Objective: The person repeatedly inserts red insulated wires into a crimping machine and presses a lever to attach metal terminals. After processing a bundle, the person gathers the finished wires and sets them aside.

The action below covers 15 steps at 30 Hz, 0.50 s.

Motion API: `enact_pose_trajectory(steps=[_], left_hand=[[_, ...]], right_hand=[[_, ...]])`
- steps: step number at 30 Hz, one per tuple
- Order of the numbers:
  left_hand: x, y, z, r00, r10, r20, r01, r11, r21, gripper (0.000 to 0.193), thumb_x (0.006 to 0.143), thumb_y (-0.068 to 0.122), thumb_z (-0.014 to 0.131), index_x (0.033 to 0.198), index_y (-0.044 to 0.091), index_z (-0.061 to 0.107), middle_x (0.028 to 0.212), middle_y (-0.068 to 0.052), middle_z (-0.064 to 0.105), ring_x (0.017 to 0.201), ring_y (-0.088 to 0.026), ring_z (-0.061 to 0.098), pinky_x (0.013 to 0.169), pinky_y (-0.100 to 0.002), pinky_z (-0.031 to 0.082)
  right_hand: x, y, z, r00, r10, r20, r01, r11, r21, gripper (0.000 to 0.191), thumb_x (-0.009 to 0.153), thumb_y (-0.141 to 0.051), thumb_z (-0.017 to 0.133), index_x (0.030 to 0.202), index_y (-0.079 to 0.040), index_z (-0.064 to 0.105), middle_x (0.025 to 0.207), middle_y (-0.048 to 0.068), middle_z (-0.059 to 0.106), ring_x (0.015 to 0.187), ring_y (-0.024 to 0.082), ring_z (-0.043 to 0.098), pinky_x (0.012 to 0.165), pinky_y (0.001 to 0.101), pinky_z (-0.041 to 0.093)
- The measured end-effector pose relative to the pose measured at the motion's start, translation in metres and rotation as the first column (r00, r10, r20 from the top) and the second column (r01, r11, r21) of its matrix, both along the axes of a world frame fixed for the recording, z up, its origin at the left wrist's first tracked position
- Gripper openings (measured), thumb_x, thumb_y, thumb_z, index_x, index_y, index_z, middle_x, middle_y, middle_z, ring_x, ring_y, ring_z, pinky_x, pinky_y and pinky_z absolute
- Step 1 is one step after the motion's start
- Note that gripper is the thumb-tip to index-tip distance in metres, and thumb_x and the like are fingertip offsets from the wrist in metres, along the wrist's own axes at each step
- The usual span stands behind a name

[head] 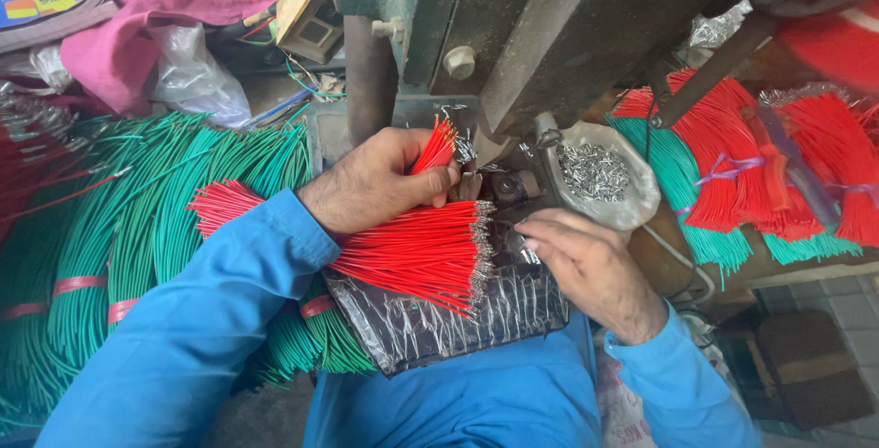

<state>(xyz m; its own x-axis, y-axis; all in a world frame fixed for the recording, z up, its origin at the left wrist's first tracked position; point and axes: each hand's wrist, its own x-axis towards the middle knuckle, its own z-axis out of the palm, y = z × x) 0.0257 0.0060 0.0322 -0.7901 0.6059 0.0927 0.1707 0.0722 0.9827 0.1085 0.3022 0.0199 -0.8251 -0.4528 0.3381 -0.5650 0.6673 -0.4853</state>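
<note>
Head view: left hand [380,178] grips thin red wires [417,251] with metal tips.

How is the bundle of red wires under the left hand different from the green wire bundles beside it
The red wires lie fanned across the plastic-wrapped board beneath the left hand, while the green wires lie heaped to the left, draped in a curve. The red ones look shorter than the green. Metal tips show on the red ends; the green ends show none that I can make out. The green bundles carry pink tape bands. Both are thin insulated wires.
</note>
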Motion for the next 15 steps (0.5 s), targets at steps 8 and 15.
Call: enact_pose_trajectory(steps=[8, 15], left_hand=[[-0.013, 0.004, -0.021, 1.000, 0.018, -0.003, -0.018, 0.998, -0.053, 0.020, 0.099, 0.024, 0.062, 0.092, 0.005, 0.066, 0.076, 0.003, 0.067, 0.071, -0.005, 0.060, 0.064, -0.024, 0.050], [-0.011, 0.005, -0.015, 0.999, 0.029, 0.034, -0.026, 0.997, -0.071, 0.020, 0.098, 0.024, 0.062, 0.092, 0.006, 0.066, 0.075, 0.003, 0.067, 0.070, -0.005, 0.060, 0.062, -0.025, 0.050]], right_hand=[[-0.036, 0.030, -0.027, 0.927, -0.372, -0.044, 0.323, 0.855, -0.406, 0.055, 0.100, -0.004, 0.064, 0.153, -0.002, 0.047, 0.156, 0.023, 0.051, 0.135, 0.034, 0.054, 0.111, 0.0445, 0.045], [-0.031, 0.033, -0.042, 0.724, -0.375, -0.579, 0.469, 0.883, 0.015, 0.089, 0.097, -0.019, 0.080, 0.166, -0.007, 0.025, 0.172, 0.031, 0.006, 0.162, 0.055, 0.012, 0.134, 0.0648, 0.015]])
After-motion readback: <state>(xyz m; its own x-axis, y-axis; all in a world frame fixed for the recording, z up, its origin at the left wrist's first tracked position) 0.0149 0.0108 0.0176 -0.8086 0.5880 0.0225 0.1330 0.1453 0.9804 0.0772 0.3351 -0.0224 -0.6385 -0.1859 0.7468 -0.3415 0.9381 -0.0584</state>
